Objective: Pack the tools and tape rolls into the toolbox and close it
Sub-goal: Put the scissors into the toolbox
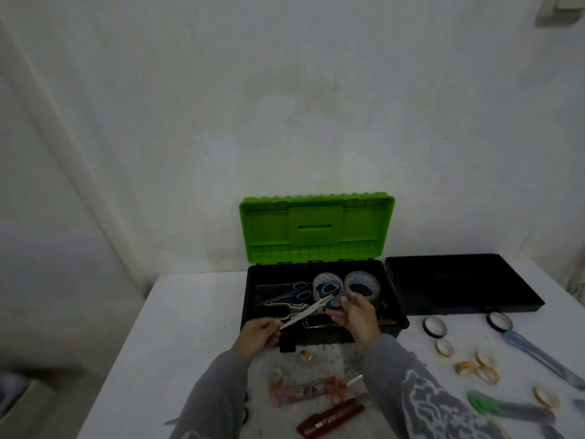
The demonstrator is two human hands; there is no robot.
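Scissors [311, 312] are hanging in the air over the front half of the open toolbox [245, 312], stretched between both hands. The right grip [357, 315] is curling its fingers round the blue-and-black handles, and the left grip [258, 335] is pinching the very tip of the closed blades between thumb and fingertips. So the pair is running diagonally: handles up and to the right, tip down and to the left, just above the box's front-left rim. Both forearms are coming in from the bottom of the view in grey sleeves [215, 391], the right one with a pale pattern on it, and the wrists are angling in toward each other.

Inside the box a second pair of scissors [292, 294] is lying toward the back left. Two big tape rolls [362, 285] are sitting at the back right, one partly hiding behind the held handles. The rest of the box floor is too dark to sort out.

The green lid [316, 229] is standing upright against the wall. A black tray [459, 283] is sitting just beside the box, on the right of the bench [190, 327]. Nearer the camera, black tape rings [434, 326] and small gold tape rolls [443, 347] are lying scattered on the right. A red cutter [332, 418] and small orange scissors [335, 389] are lying between the arms. The long tools at the far right are blurry and getting cut off by the frame edge.
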